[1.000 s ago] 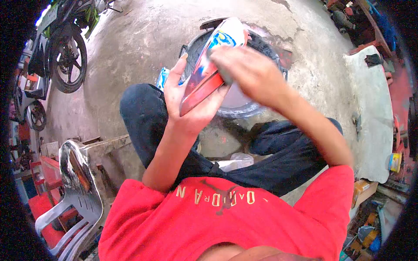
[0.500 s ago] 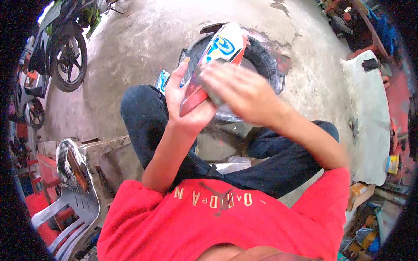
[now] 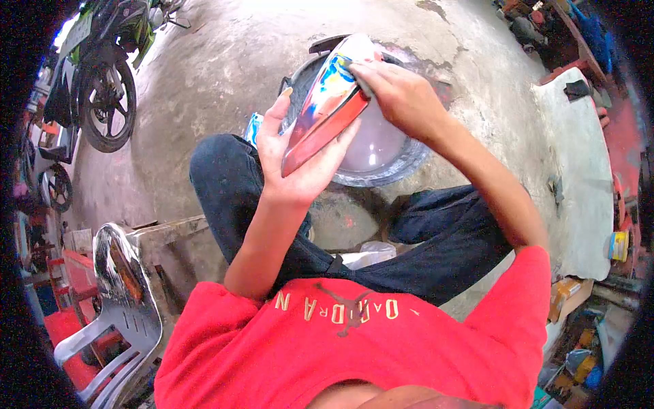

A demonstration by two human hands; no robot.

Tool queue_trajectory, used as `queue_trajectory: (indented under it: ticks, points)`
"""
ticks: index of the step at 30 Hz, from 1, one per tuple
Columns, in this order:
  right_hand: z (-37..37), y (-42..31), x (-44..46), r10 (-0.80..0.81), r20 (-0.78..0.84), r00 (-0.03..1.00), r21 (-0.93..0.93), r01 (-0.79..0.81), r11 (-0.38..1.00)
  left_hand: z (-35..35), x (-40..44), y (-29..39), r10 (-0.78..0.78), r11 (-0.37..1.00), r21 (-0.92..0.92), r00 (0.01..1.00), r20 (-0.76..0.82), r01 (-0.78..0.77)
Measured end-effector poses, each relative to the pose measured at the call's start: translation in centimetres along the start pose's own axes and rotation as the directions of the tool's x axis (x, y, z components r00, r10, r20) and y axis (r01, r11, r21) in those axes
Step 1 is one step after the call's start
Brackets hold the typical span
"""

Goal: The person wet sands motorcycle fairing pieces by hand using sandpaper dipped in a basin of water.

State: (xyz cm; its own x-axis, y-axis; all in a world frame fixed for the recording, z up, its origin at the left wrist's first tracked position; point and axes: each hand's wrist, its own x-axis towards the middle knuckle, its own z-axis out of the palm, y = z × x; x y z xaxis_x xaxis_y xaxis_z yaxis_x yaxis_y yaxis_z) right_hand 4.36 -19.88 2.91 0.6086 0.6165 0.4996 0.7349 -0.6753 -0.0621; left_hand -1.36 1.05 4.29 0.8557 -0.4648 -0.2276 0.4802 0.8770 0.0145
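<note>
My left hand (image 3: 300, 153) is wrapped round the lower end of a motorcycle body panel (image 3: 330, 99), a long tapered piece in white and red with blue and yellow graphics. The panel is tilted, its far end pointing away from me, above a dark basin (image 3: 402, 167) of cloudy water. My right hand (image 3: 402, 99) presses a dark grey piece of sandpaper (image 3: 363, 83) against the panel's upper right side. Most of the sandpaper is hidden under my fingers.
A second piece with blue and white graphics (image 3: 254, 127) lies beside my left knee. A motorcycle (image 3: 105, 95) stands at the upper left, a grey plastic chair (image 3: 126, 300) at the lower left. On the right is a pale slab (image 3: 582, 198).
My right hand has moved with the sandpaper up and away along the panel, from its lower middle to its upper right side. My left hand keeps its grip nearly in place.
</note>
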Motion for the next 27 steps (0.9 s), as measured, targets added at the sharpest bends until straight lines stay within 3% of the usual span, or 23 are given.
queue_trajectory:
  ticks: [1,4,5,7,8,9,11,13,14,16,17,18,19,21,23,24,27]
  points:
    - [-0.1,0.3,0.1,0.059,0.043,0.997,-0.011,-0.058,0.998,-0.4,-0.1,0.1,-0.003,1.0,0.012,1.0,0.019,0.003]
    - [-1.4,-5.7,-0.2,-0.182,-0.115,0.976,0.111,0.195,0.975,-1.9,0.6,0.8,0.009,0.999,0.033,0.997,0.081,-0.011]
    - [-2.1,-7.2,0.0,-0.205,-0.099,0.974,0.105,0.215,0.971,-2.2,0.7,1.0,-0.009,1.0,0.004,0.992,0.127,0.009]
    - [-0.6,-3.6,-0.3,-0.148,-0.072,0.986,0.085,0.154,0.984,-2.7,0.7,1.3,-0.051,0.997,-0.045,0.975,0.214,0.062]
    - [0.5,-0.8,-0.5,-0.003,-0.044,0.999,0.082,0.007,0.997,-0.4,-0.1,0.4,-0.009,1.0,-0.003,0.999,0.047,0.01]
    - [0.2,1.0,0.0,0.14,0.066,0.988,0.088,-0.146,0.985,-0.4,-0.4,0.3,-0.009,1.0,-0.018,0.999,0.049,0.01]
    - [0.5,1.5,-0.9,0.16,0.081,0.984,0.05,-0.164,0.985,-0.1,-0.4,0.5,-0.014,0.999,-0.04,0.998,0.063,0.017]
    - [0.1,-2.1,-0.2,-0.054,-0.095,0.994,0.091,0.063,0.994,-0.7,0.4,0.8,0.062,0.997,-0.049,0.998,0.033,-0.06]
    - [-1.1,-4.3,0.3,-0.126,-0.107,0.986,0.151,0.141,0.978,-1.2,0.5,0.9,0.097,0.994,-0.052,0.995,0.006,-0.097]
    - [-0.9,-4.4,0.2,-0.127,-0.11,0.986,0.156,0.144,0.977,-1.9,0.3,1.4,-0.009,0.995,-0.102,0.99,0.144,0.024]
    - [0.2,-2.4,0.0,-0.104,-0.119,0.987,0.156,0.122,0.98,-2.1,0.2,1.4,-0.065,0.989,-0.115,0.975,0.214,0.092]
    - [0.8,-0.6,0.0,0.165,0.064,0.984,0.202,-0.175,0.964,-0.6,-0.2,0.8,-0.042,0.999,-0.014,0.988,0.147,0.044]
    - [0.5,0.9,0.6,0.418,0.266,0.869,0.073,-0.45,0.89,-0.7,-0.3,0.8,-0.046,0.999,-0.016,0.989,0.138,0.048]
    - [1.5,2.1,0.1,0.42,0.22,0.88,0.119,-0.452,0.884,-0.7,-0.3,1.0,-0.048,0.999,-0.013,0.991,0.123,0.05]
    - [0.6,-1.1,0.3,0.217,0.045,0.975,0.33,-0.22,0.918,-0.4,-0.1,1.0,0.019,1.0,0.02,0.996,0.088,-0.02]
    - [0.2,-2.7,0.7,0.024,-0.068,0.997,0.259,-0.005,0.966,-0.5,-0.3,0.9,0.047,0.998,0.035,0.997,0.057,-0.049]
    - [0.6,-1.9,0.8,-0.052,-0.123,0.991,0.328,0.09,0.94,-1.5,0.1,1.0,0.021,0.996,0.088,0.999,0.042,-0.025]
